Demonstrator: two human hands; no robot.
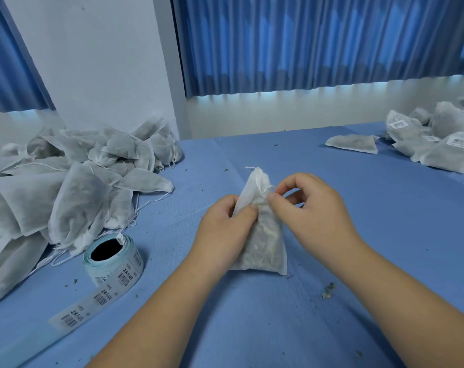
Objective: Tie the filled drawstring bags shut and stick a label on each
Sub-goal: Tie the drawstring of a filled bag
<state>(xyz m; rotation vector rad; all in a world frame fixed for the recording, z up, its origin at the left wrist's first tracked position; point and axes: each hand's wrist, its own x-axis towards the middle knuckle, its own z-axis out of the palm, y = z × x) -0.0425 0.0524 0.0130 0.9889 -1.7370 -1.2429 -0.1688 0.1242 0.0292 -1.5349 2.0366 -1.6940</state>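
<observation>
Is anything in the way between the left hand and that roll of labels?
Nothing visible. The left hand grips the bag; the label roll lies to its left, with only bare blue tablecloth between them.

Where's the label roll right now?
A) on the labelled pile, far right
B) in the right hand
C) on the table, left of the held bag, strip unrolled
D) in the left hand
C: the label roll sits on the table left of the bag that the left hand grips, its strip trailing toward the near edge.
</observation>
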